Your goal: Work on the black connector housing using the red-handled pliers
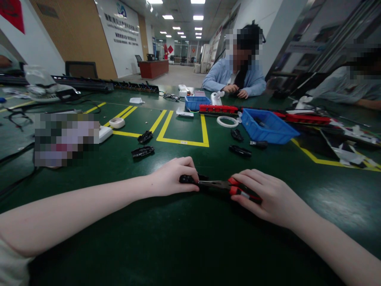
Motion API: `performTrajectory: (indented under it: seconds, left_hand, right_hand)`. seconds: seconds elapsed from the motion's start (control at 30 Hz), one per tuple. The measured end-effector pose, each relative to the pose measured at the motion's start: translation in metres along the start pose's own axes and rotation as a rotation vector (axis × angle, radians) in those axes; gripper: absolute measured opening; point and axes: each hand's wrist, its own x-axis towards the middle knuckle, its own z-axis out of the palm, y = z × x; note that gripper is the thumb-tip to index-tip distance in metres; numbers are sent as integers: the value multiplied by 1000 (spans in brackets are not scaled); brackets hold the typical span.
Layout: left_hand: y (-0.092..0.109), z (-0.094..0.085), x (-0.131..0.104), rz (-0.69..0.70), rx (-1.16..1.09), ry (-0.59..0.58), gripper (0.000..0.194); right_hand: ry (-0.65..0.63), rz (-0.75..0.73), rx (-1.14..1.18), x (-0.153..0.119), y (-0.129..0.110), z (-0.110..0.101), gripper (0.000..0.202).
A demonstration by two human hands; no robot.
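My left hand (178, 176) is closed around a small black plastic part (187, 179) low over the green table. In my right hand (263, 194) are long-nose pliers (218, 184) with red and black handles, fingers wrapped round the grips. The pliers' narrow jaws point left and reach the black part at my left fingertips. Whether the jaws grip it or only touch it, I cannot tell. Beyond my left hand lie two black pieces (143, 151). Past the pliers, several similar black pieces (240, 151) rest on the table.
A blue bin (266, 129) with dark parts stands at right, a smaller blue bin (197, 103) farther back. Tape rolls (117, 122) and a white ring (227, 121) lie on the table (166, 246). Red strips (218, 110) run behind. A co-worker (238, 75) sits opposite.
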Motion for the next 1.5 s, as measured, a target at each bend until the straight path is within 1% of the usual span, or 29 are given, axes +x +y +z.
performTrajectory:
  seconds: [0.3, 0.43, 0.63, 0.83, 1.1, 1.27, 1.5]
  left_hand:
    - [0, 1, 1, 4, 10, 10, 12]
    - [0, 1, 0, 9, 6, 16, 11]
    - [-1, 1, 1, 24, 4, 16, 13]
    - [0, 0, 1, 10, -3, 5, 12]
    - [-2, 1, 1, 21, -19, 18, 12]
    - [-4, 2, 0, 29, -24, 21, 11]
    - [0, 1, 0, 12, -26, 22, 10]
  right_hand:
    - [-8, 1, 1, 2, -3, 3, 29]
    - [-7, -18, -37, 2, -3, 4, 30]
    - [43, -33, -75, 0, -3, 6, 34]
    - [98, -56, -116, 0, -3, 6, 32]
    - [125, -69, -121, -1, -2, 7, 35]
    - [120, -74, -111, -1, -4, 7, 34]
    - [110, -87, -120, 2, -7, 6, 33]
